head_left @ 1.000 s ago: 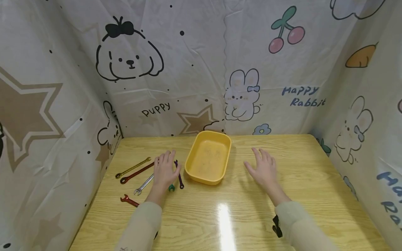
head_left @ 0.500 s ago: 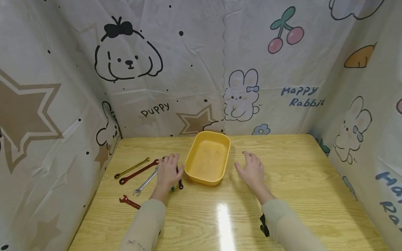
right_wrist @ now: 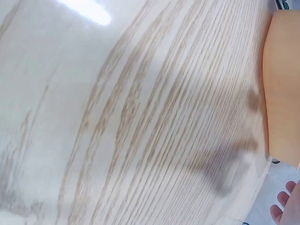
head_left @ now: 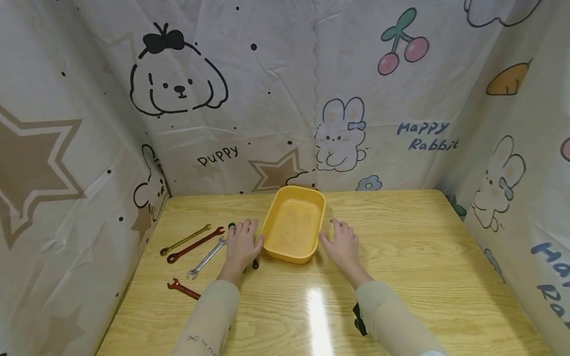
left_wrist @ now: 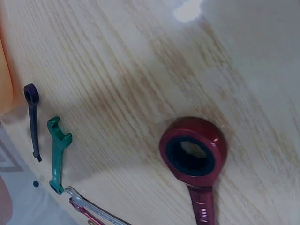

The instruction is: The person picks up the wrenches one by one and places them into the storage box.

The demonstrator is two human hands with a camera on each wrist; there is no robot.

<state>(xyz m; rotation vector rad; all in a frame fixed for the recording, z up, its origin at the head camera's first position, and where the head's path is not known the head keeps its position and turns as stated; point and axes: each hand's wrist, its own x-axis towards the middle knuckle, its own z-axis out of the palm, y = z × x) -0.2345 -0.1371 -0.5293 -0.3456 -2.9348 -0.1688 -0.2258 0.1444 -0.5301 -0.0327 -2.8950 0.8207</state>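
Observation:
A yellow plastic tub stands between my two hands in the head view. My left hand is at its left, fingers extended, above a green wrench and a dark purple wrench, which it mostly hides in the head view. Neither wrench is gripped. On the tub's right side is my right hand, fingers spread and slightly bent, thumb close to the tub wall; whether it touches cannot be told. The right wrist view has its fingertips beside the tub's orange-looking wall.
Left of my left hand lie a gold wrench, a long red wrench, a silver wrench and a shorter red wrench, partly under the forearm. Printed cloth walls in the wooden table at back and sides.
My right hand has moved left, up to the tub's right side. The left hand has shifted slightly right, toward the tub. Tub and wrenches have stayed in place.

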